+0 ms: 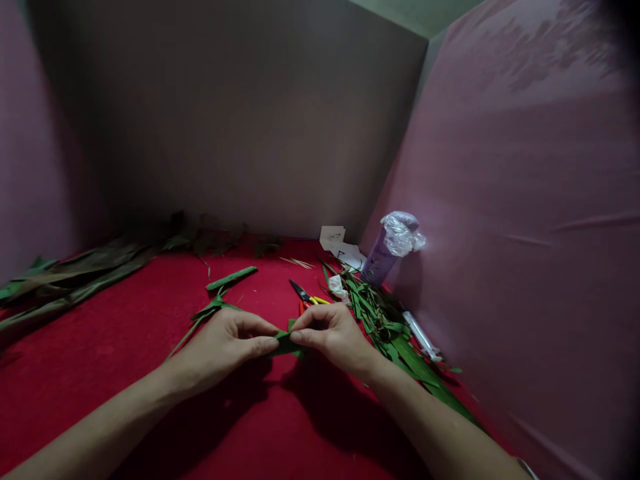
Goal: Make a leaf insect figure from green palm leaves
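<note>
Red surface [240, 413], green leaf piece [284, 344] over it near centre, pinched by left hand [223, 343] and right hand [340, 339]. Uneven pulling could split it; a loose pinch could let it slip. Scissors [302, 292] just beyond, leaf scraps [369, 308] to the right.

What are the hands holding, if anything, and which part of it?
A piece of green leaf. The left hand pinches its left side and the right hand its right side, between the fingers.
</note>
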The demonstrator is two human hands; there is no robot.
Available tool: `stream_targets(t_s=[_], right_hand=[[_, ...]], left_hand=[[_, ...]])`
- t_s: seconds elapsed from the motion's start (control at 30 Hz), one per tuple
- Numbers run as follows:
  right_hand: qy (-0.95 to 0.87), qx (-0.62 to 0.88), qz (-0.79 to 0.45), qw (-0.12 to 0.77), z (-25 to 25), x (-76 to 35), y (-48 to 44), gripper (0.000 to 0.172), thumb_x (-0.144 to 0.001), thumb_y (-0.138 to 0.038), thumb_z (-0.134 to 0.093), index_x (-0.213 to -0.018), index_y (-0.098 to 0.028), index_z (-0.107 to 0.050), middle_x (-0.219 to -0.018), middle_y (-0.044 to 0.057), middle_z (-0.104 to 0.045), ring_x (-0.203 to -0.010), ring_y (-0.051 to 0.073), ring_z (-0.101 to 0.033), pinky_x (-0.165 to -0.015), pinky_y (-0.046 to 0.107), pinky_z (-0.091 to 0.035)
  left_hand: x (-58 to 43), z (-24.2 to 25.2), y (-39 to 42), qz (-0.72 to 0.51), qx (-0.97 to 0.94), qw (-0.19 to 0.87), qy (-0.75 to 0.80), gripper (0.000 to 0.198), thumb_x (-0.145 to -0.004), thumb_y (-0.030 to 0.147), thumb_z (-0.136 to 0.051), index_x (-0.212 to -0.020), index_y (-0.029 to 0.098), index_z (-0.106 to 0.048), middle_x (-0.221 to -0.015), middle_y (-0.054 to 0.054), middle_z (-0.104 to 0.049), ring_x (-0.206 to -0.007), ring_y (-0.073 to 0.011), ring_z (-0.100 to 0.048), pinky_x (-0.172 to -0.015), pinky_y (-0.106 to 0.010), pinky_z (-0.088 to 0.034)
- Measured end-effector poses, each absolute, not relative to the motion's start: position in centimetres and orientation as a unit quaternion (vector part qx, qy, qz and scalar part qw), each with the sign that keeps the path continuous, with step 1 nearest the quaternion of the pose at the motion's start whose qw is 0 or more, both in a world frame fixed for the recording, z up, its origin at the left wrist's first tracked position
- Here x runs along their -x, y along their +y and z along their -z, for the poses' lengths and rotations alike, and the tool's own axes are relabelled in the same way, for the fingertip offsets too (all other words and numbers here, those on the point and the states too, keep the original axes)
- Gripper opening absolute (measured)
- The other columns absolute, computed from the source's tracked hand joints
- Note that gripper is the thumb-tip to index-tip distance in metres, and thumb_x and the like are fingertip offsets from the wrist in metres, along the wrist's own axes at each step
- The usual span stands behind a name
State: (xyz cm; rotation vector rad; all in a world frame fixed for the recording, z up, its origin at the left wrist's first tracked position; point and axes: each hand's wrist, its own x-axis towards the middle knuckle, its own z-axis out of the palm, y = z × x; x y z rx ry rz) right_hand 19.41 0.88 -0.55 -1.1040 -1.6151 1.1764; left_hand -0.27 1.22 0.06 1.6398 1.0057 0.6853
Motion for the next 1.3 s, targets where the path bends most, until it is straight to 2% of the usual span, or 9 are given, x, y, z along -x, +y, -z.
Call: stream_targets(t_s=[0.13,0.2,0.3,0.37,0.5,0.7,0.97,1.17,1.3], right_hand=[[-0.665,0.439,-0.442,0.411,0.4,-19.0,0.5,0.004,-0.064,-0.018,-0.069,-0.061,-0.016,-0.067,-0.056,-0.002,-0.057,-0.054,0.01,-0.046,-0.052,0.023,-0.035],[-0.635,0.436,-0.467,0.434,0.4,-18.8,0.5,0.006,-0.064,-0.021,-0.069,-0.065,-0.016,-0.067,-0.057,-0.002,-0.056,-0.052,0.009,-0.046,-0.051,0.023,-0.035],[-0.563,0.405,-0.524,0.495,0.6,-18.6,0.7,0.027,-0.061,-0.023,-0.073,-0.085,-0.018,-0.063,-0.062,-0.004,-0.056,-0.053,0.009,-0.047,-0.049,0.021,-0.037],[-0.535,0.38,-0.555,0.512,0.8,-18.3,0.8,0.034,-0.06,-0.026,-0.074,-0.089,-0.018,-0.06,-0.064,-0.004,-0.055,-0.052,0.008,-0.048,-0.047,0.02,-0.039],[-0.525,0.351,-0.587,0.507,1.6,-17.6,0.5,0.023,-0.066,-0.033,-0.07,-0.077,-0.014,-0.062,-0.063,-0.002,-0.056,-0.051,0.008,-0.046,-0.045,0.019,-0.038],[-0.496,0.37,-0.561,0.549,2.0,-17.5,0.3,0.017,-0.073,-0.029,-0.065,-0.069,-0.013,-0.061,-0.055,-0.003,-0.051,-0.049,0.007,-0.042,-0.049,0.021,-0.035],[-0.511,0.377,-0.543,0.549,1.9,-17.9,0.7,0.018,-0.072,-0.029,-0.064,-0.064,-0.013,-0.058,-0.052,-0.004,-0.05,-0.047,0.007,-0.041,-0.048,0.021,-0.032],[-0.548,0.363,-0.549,0.516,1.2,-17.9,0.5,0.017,-0.071,-0.029,-0.065,-0.065,-0.013,-0.061,-0.054,-0.003,-0.052,-0.047,0.007,-0.042,-0.048,0.021,-0.033],[-0.553,0.36,-0.569,0.49,1.3,-17.8,0.4,0.019,-0.068,-0.031,-0.068,-0.065,-0.014,-0.06,-0.054,-0.004,-0.052,-0.047,0.007,-0.043,-0.047,0.02,-0.035]], left_hand=[[0.1,-0.4,0.8,-0.271,-0.745,0.456,0.405,0.017,-0.075,0.024,-0.057,-0.074,0.018,-0.073,-0.063,0.0,-0.066,-0.059,-0.0139,-0.054,-0.056,-0.024,-0.039],[0.0,-0.6,0.7,-0.287,-0.726,0.467,0.416,0.016,-0.075,0.025,-0.057,-0.071,0.017,-0.07,-0.057,0.002,-0.061,-0.054,-0.0122,-0.051,-0.051,-0.023,-0.037],[0.0,-0.7,0.6,-0.334,-0.648,0.521,0.443,0.018,-0.075,0.031,-0.058,-0.07,0.016,-0.066,-0.054,0.002,-0.059,-0.049,-0.011,-0.05,-0.049,-0.022,-0.037],[-0.1,-0.8,0.6,-0.36,-0.607,0.544,0.454,0.02,-0.074,0.034,-0.061,-0.072,0.015,-0.065,-0.055,0.001,-0.062,-0.049,-0.0113,-0.051,-0.049,-0.023,-0.038],[-0.7,-0.7,0.3,-0.392,-0.567,0.564,0.455,0.021,-0.071,0.037,-0.065,-0.071,0.016,-0.066,-0.057,0.0,-0.066,-0.05,-0.0118,-0.054,-0.05,-0.022,-0.039],[-1.2,0.1,0.3,-0.391,-0.558,0.58,0.447,0.017,-0.067,0.031,-0.069,-0.076,0.016,-0.07,-0.063,-0.001,-0.069,-0.054,-0.0125,-0.057,-0.053,-0.023,-0.042],[-1.0,0.1,0.4,-0.369,-0.55,0.6,0.449,0.014,-0.062,0.027,-0.072,-0.063,0.014,-0.067,-0.057,-0.001,-0.065,-0.052,-0.0143,-0.059,-0.056,-0.027,-0.046],[-0.6,-0.1,0.3,-0.344,-0.575,0.607,0.427,0.021,-0.067,0.031,-0.069,-0.081,0.016,-0.071,-0.073,-0.004,-0.071,-0.063,-0.0149,-0.06,-0.059,-0.024,-0.045],[-0.7,-0.1,0.3,-0.353,-0.584,0.578,0.447,0.018,-0.069,0.032,-0.066,-0.069,0.015,-0.068,-0.064,-0.002,-0.068,-0.058,-0.0138,-0.058,-0.056,-0.023,-0.044]])
